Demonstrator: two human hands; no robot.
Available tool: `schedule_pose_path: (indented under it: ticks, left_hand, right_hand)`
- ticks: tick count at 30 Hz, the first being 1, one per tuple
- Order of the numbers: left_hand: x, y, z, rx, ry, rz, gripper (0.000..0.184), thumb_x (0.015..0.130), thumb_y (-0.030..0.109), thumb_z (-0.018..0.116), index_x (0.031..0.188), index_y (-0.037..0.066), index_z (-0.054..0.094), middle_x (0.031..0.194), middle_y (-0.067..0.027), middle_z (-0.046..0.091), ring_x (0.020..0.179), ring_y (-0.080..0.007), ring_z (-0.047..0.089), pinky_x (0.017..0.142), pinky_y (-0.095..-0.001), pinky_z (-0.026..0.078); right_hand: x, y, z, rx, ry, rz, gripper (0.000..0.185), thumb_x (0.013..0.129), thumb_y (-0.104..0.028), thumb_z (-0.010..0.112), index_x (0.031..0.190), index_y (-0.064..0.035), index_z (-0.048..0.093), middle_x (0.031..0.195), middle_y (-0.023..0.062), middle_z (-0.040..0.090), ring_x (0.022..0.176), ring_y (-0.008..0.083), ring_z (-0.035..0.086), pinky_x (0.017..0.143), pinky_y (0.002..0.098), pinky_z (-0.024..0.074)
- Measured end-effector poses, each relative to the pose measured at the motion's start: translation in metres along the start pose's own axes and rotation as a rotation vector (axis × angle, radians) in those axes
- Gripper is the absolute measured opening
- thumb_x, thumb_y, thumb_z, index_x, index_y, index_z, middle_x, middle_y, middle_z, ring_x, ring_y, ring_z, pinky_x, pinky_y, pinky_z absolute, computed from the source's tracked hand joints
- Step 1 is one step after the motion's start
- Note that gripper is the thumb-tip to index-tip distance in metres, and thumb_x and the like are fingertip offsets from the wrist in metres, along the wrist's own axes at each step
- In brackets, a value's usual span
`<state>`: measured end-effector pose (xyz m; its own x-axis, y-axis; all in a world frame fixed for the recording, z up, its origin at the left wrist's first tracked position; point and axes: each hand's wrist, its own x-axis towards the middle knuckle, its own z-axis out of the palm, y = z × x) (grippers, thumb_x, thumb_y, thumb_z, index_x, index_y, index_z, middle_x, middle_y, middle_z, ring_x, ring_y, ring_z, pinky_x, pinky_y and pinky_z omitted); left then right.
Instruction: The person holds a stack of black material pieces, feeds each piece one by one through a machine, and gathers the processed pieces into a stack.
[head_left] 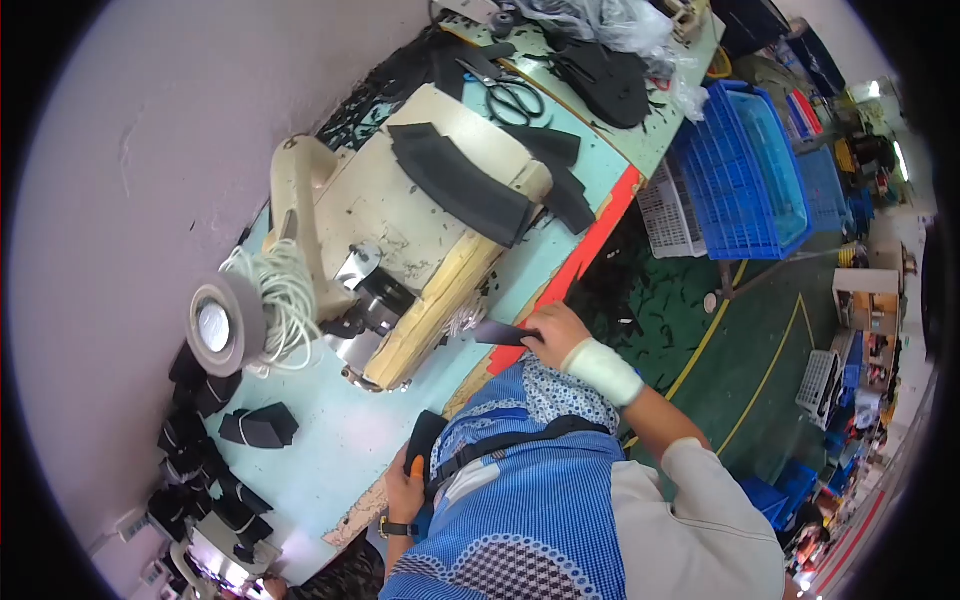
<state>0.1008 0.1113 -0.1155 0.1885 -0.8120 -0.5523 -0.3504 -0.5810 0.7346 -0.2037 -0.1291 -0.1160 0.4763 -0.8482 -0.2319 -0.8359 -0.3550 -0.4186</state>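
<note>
My right hand [560,335], with a white wrap around its wrist, pinches a flat dark strip [505,333] over the table's red front edge. Lower left, my left hand [404,494] has its fingers closed around a black piece [425,441] beside my apron; one finger wears an orange cover, and there is a watch on that wrist. Between the hands and the wall stands a cream bench machine [300,200] with chrome parts and a worn wooden edge. Curved black pieces [460,185] lie on its flat top.
Scissors [512,100] lie behind the machine among black scraps. A tied black bundle [260,426] and several more sit at the left. Blue crates [745,170] and a white basket [668,215] stand at the right. Another person's hand [275,587] shows at bottom left.
</note>
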Motion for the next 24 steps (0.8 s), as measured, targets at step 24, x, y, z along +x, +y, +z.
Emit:
schedule_pose_path:
  ticks: [24]
  left_hand:
    - [-0.019, 0.121, 0.085, -0.088, 0.062, -0.331, 0.047, 0.092, 0.001, 0.045, 0.138, -0.006, 0.044, 0.129, -0.0243, 0.058, 0.116, -0.0324, 0.058, 0.099, -0.0328, 0.043]
  right_hand:
    - [0.304, 0.135, -0.129, 0.095, 0.497, -0.123, 0.012, 0.083, -0.015, 0.063, 0.086, -0.0055, 0.070, 0.084, 0.0143, 0.066, 0.082, 0.0346, 0.064, 0.072, 0.0428, 0.0514]
